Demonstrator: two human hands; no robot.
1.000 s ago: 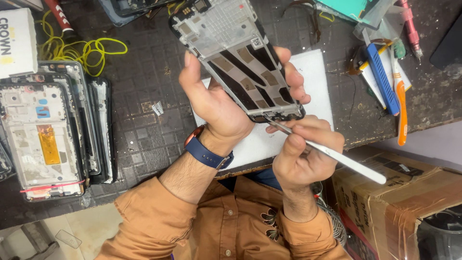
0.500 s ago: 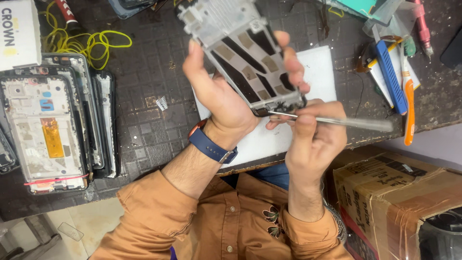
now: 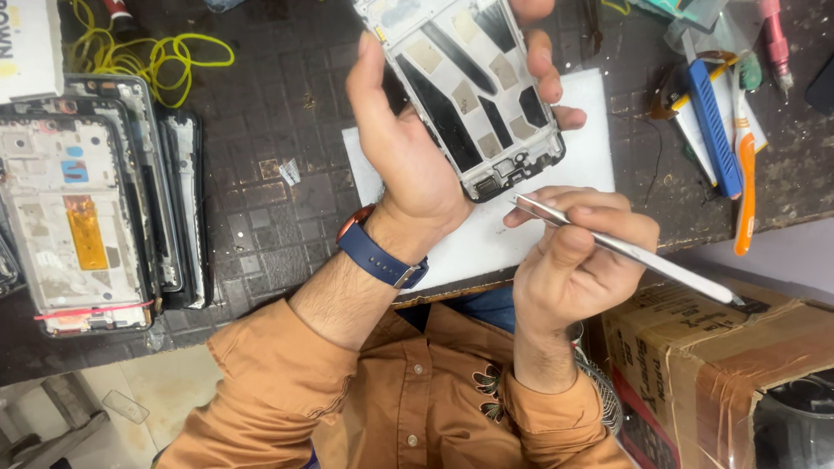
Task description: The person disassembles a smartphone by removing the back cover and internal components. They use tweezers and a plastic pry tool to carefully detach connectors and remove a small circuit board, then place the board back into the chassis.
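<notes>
Phone frame [image 3: 473,91], a white-edged rectangular chassis with dark and beige strips across its open inner side, is held up above a dark, worn workbench [image 3: 261,208], tilted so its lower end points toward the person. Their left hand [image 3: 417,148] grips it, thumb along one long edge and fingertips curled over the opposite edge, and a blue-strapped watch [image 3: 378,252] sits on that wrist. Just below the frame's lower end, the right hand [image 3: 578,260] is closed around a slim silver metal tool [image 3: 621,247], pinched between thumb and fingers; its near tip sits close to the frame's bottom corner without clearly touching it, and its far end reaches out over a taped cardboard box [image 3: 721,365] at the lower right. Under both hands lies a white mat [image 3: 486,234] on the bench. At the far left is a stack of other phone frames [image 3: 87,217], the top one showing an orange strip. A coil of yellow wire [image 3: 148,52] lies near the top left. To the right rest a blue flat tool [image 3: 714,126] and an orange-handled tool [image 3: 745,187], side by side. Both sleeves [image 3: 287,391] are rust orange.
</notes>
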